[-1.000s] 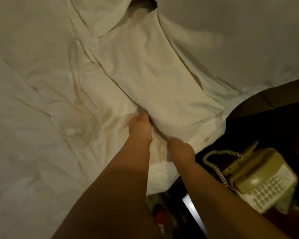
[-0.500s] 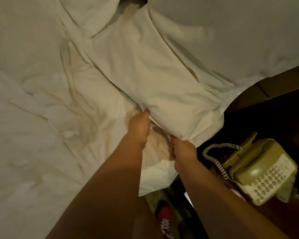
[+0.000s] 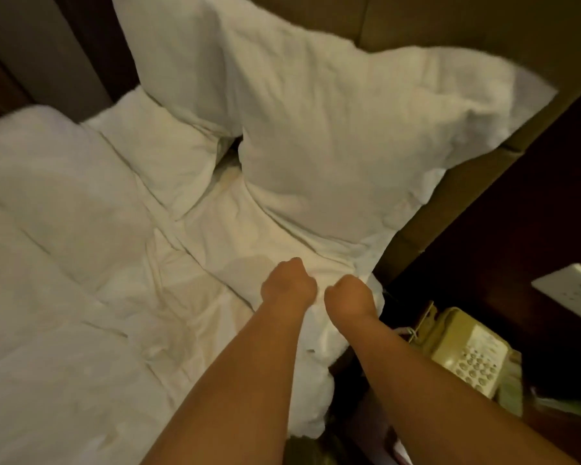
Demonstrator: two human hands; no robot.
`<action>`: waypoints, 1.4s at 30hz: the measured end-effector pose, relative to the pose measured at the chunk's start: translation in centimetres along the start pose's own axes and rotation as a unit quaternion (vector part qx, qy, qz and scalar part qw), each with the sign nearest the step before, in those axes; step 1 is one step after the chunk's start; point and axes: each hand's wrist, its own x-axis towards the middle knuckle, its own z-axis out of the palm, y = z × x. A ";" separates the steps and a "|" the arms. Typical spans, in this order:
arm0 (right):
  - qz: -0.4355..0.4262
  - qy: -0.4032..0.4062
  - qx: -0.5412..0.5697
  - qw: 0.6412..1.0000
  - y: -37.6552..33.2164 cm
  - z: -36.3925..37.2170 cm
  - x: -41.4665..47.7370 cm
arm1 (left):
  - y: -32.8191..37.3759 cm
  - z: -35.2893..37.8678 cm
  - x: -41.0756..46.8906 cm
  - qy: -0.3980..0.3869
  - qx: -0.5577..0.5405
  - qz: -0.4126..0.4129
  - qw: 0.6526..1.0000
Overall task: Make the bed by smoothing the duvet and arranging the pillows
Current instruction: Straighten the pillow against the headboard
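Currently, left to right: rumpled duvet [image 3: 64, 297], a small pillow [image 3: 161, 156], then a big pillow [image 3: 332, 135] propped on the headboard [image 3: 467, 28]. Left hand [image 3: 289, 285] and right hand [image 3: 349, 297] sit side by side, fingers curled tight, apparently on the big pillow's lower edge. Soft, light, floppy, so probably best gripped at corners. Phone [image 3: 467, 350] far right.

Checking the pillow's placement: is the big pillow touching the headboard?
Touching. The head view shows the big pillow propped upright, its top edge and right corner lying against the headboard with no gap.
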 end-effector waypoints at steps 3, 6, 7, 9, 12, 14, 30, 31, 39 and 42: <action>-0.055 0.050 -0.022 0.997 -3.2 -6.2 -1.1 | 5.4 -4.5 -2.7 0.062 0.019 0.064 0.996; -0.113 0.107 -0.031 0.987 -6.3 -11.8 -2.0 | 9.6 -8.9 -4.5 0.107 0.019 0.106 0.988; -0.139 0.128 -0.039 0.981 -7.5 -13.4 -2.1 | 10.7 -10.2 -4.7 0.120 0.022 0.117 0.986; -0.187 0.180 -0.054 0.964 -10.3 -16.3 -2.2 | 12.4 -12.9 -4.5 0.144 0.044 0.145 0.978; -0.229 0.257 -0.104 0.933 -14.5 -20.2 -2.0 | 14.3 -17.0 -2.9 0.184 0.086 0.186 0.961; -0.245 0.285 -0.148 0.915 -17.1 -22.1 -1.2 | 15.4 -19.7 -1.0 0.199 0.096 0.188 0.957; -0.131 0.169 -0.291 0.933 -26.3 -18.9 10.6 | 14.8 -31.0 18.7 0.089 0.339 0.248 0.903; -0.130 0.160 -0.280 0.938 -26.2 -19.1 10.8 | 14.9 -30.8 19.0 0.057 0.354 0.249 0.900; -0.181 0.239 -0.165 0.940 -27.0 -22.1 9.5 | 17.1 -34.6 18.3 0.156 0.320 0.293 0.887; -0.221 0.280 -0.238 0.903 -27.3 -23.1 8.8 | 17.4 -34.3 18.8 0.181 0.255 0.294 0.903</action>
